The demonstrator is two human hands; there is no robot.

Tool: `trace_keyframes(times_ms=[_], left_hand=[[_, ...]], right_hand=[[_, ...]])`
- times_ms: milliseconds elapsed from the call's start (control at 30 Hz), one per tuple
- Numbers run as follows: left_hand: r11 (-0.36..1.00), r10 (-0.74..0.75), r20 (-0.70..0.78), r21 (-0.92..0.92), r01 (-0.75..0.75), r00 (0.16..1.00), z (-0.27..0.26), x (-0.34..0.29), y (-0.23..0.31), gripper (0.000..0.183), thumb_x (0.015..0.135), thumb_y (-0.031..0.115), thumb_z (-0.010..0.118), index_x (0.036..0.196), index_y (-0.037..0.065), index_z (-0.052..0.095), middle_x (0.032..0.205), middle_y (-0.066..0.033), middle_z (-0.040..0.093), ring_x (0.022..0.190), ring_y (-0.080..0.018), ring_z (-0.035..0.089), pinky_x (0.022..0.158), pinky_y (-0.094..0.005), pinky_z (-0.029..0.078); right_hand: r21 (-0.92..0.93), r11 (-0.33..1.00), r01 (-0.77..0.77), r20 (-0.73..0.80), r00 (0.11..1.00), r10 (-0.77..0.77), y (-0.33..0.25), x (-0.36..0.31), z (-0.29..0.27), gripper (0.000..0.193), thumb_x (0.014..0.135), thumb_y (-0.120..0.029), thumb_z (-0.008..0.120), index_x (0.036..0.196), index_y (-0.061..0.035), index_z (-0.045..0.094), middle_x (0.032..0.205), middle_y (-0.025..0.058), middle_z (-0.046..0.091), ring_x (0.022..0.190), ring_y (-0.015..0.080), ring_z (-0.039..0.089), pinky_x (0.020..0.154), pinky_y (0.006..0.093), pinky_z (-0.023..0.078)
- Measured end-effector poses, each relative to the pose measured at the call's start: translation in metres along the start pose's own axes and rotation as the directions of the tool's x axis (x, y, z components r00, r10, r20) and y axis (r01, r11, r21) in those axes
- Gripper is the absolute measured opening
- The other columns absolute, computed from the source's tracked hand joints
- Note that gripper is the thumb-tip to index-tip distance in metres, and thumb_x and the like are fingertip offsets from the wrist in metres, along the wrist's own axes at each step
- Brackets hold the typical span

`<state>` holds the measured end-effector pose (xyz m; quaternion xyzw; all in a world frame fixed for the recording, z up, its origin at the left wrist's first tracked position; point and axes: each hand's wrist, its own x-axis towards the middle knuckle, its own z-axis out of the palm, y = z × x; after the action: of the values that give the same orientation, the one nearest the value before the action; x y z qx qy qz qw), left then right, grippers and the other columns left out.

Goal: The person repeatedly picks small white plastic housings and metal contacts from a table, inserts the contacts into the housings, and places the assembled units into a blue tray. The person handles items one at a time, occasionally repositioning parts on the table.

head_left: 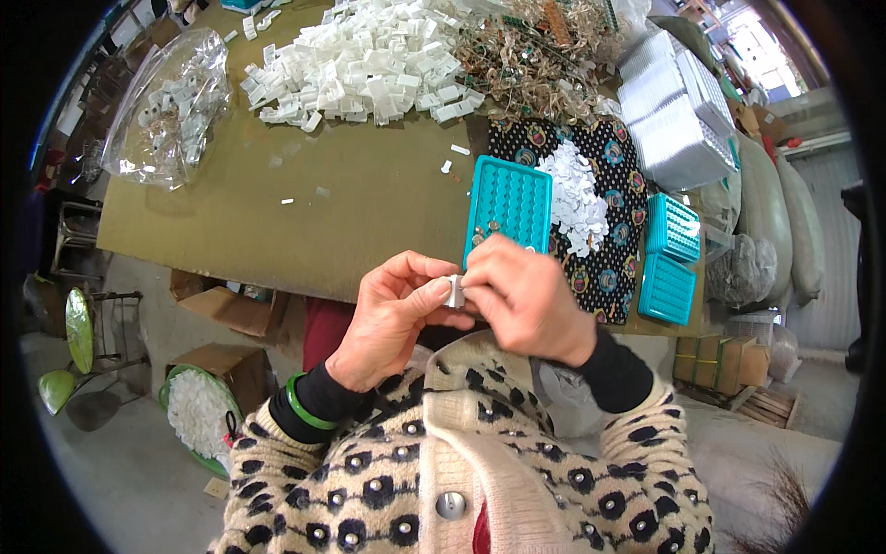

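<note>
Between thumb and fingers, my left hand (395, 300) grips a small white plastic casing (454, 292) at the table's near edge. My right hand (535, 297) is closed in a pinch against the casing's right side; its fingers hide whatever they may hold. Just beyond the hands lies a teal tray (509, 185) with rows of small hollows and a few small metallic round parts at its near end. Right of that tray, a heap of small flat white pieces (577, 198) rests on a dark patterned cloth (620, 222).
A large pile of white plastic casings (369, 65) covers the table's far middle, beside tangled wired parts (540, 60). A clear bag (175, 106) of parts lies far left. White stacked trays (674, 111) and smaller teal trays (668, 286) stand right. A basket (198, 415) sits on the floor.
</note>
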<state>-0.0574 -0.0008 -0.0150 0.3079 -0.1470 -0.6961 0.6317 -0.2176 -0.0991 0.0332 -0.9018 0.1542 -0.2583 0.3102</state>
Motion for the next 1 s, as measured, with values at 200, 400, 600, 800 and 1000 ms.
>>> trace_keyframes(times_ms=[200, 400, 600, 800, 1000], left_hand=[[0.997, -0.071, -0.013, -0.029, 0.07, 0.997, -0.004, 0.013, 0.015, 0.017, 0.095, 0.012, 0.063, 0.108, 0.005, 0.058, 0.103, -0.0173, 0.067, 0.081, -0.0256, 0.072, 0.062, -0.0324, 0.061], [0.995, -0.057, -0.087, 0.073, 0.063, 0.995, -0.003, 0.027, 0.013, 0.012, 0.095, 0.01, 0.062, 0.105, 0.003, 0.059, 0.099, -0.017, 0.068, 0.074, -0.0205, 0.071, 0.056, -0.0262, 0.056], [0.992, -0.068, -0.093, 0.1, 0.077, 0.993, -0.002, 0.027, 0.016, 0.012, 0.097, 0.009, 0.058, 0.105, 0.001, 0.06, 0.1, -0.018, 0.068, 0.073, -0.0202, 0.07, 0.058, -0.0271, 0.056], [0.99, -0.064, -0.043, 0.122, 0.069, 0.997, -0.005, 0.026, 0.015, 0.02, 0.099, 0.013, 0.057, 0.113, 0.0, 0.059, 0.101, -0.0165, 0.068, 0.072, -0.0193, 0.068, 0.06, -0.028, 0.055], [0.999, -0.045, -0.061, 0.019, 0.046, 0.997, -0.007, 0.028, 0.012, 0.013, 0.1, 0.015, 0.055, 0.102, 0.002, 0.059, 0.088, -0.0078, 0.06, 0.076, -0.0169, 0.065, 0.058, -0.0281, 0.055]], right_hand=[[-0.368, 0.93, -0.013, -0.209, 0.975, -0.07, 0.082, 0.052, -0.047, 0.002, 0.084, 0.0, 0.06, 0.086, -0.0019, 0.06, 0.087, 0.0113, 0.057, 0.072, 0.029, 0.061, 0.063, 0.0377, 0.05], [-0.658, 0.753, -0.018, -0.07, 0.997, -0.038, 0.152, 0.086, -0.039, 0.015, 0.078, 0.004, 0.056, 0.091, -0.0017, 0.057, 0.092, 0.0094, 0.052, 0.081, 0.0276, 0.061, 0.068, 0.0358, 0.053], [-0.41, 0.912, 0.014, -0.233, 0.965, -0.12, 0.159, 0.099, -0.068, 0.005, 0.087, -0.005, 0.061, 0.083, -0.0034, 0.062, 0.082, 0.0066, 0.059, 0.071, 0.0221, 0.059, 0.063, 0.03, 0.049], [0.376, 0.83, -0.412, -0.253, 0.816, 0.52, 0.159, 0.101, -0.098, 0.014, 0.096, -0.012, 0.059, 0.099, 0.0008, 0.064, 0.096, 0.009, 0.069, 0.079, 0.013, 0.065, 0.065, 0.0247, 0.051], [0.988, 0.138, -0.075, -0.011, 0.844, 0.537, 0.141, 0.091, -0.102, 0.024, 0.097, -0.023, 0.055, 0.092, -0.0014, 0.064, 0.085, 0.0109, 0.061, 0.084, 0.0259, 0.061, 0.075, 0.0383, 0.05]])
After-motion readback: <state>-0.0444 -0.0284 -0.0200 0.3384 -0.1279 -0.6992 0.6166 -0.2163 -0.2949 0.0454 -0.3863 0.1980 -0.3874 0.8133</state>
